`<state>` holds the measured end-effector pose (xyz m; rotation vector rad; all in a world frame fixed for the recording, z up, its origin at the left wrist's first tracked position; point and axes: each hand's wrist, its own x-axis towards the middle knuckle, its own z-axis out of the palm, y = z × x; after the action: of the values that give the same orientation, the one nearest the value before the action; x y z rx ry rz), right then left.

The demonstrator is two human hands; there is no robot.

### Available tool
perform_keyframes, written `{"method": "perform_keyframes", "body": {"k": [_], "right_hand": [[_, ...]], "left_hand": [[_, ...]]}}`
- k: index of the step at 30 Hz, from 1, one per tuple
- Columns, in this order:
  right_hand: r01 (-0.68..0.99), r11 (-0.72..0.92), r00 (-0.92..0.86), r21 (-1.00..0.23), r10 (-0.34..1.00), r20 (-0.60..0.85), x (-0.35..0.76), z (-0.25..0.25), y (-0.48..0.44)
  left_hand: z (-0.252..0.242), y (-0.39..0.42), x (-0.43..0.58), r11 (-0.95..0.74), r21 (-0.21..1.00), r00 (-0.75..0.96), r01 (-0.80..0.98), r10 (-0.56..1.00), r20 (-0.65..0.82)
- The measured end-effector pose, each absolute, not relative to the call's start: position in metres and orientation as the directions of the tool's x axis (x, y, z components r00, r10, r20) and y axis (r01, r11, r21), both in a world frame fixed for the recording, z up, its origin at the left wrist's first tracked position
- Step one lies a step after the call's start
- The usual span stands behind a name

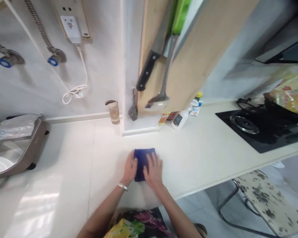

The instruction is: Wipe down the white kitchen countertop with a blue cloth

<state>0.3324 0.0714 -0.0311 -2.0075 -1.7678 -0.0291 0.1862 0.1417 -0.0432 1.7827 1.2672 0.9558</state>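
Note:
A dark blue folded cloth (141, 165) lies flat on the white counter in front of me. My left hand (130, 168) is at its left edge, thumb over the top and the other fingers along the side. On the right part of the cloth rests my right hand (154, 170), its fingers spread and slightly blurred. A silver bracelet circles my left wrist.
A clear bottle (114, 113) stands by the wall corner, near a hanging steel scourer (133, 112). Above hang a knife (147, 71) and a ladle (159, 100). An electric pan (36, 143) sits left; a black hob (260, 129) is right. A patterned folding chair (270, 201) stands below.

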Motion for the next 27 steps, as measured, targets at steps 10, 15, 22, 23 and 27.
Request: {"method": "perform_keyframes", "body": {"k": [10,15,22,23,27], "right_hand": [[0.956,-0.121,0.186,-0.269,0.954,0.233,0.388,-0.046,0.036],[0.901,-0.398,0.43,-0.172,0.873,0.232,0.472,-0.063,-0.012],[0.75,-0.649,0.66,-0.132,0.719,0.216,0.59,-0.075,-0.03],[0.702,-0.697,0.71,-0.144,0.669,0.222,0.604,-0.076,-0.025],[0.507,-0.837,0.858,-0.203,0.47,0.204,0.638,-0.079,0.018]], "left_hand": [[-0.048,0.172,0.105,-0.366,0.379,0.256,0.85,0.916,0.309],[-0.046,0.168,0.116,-0.405,0.303,0.313,0.863,0.897,0.311],[-0.047,0.17,0.117,-0.423,0.233,0.348,0.876,0.887,0.303],[-0.046,0.17,0.117,-0.427,0.227,0.354,0.875,0.885,0.303],[-0.042,0.169,0.119,-0.435,0.225,0.361,0.872,0.881,0.305]]}}
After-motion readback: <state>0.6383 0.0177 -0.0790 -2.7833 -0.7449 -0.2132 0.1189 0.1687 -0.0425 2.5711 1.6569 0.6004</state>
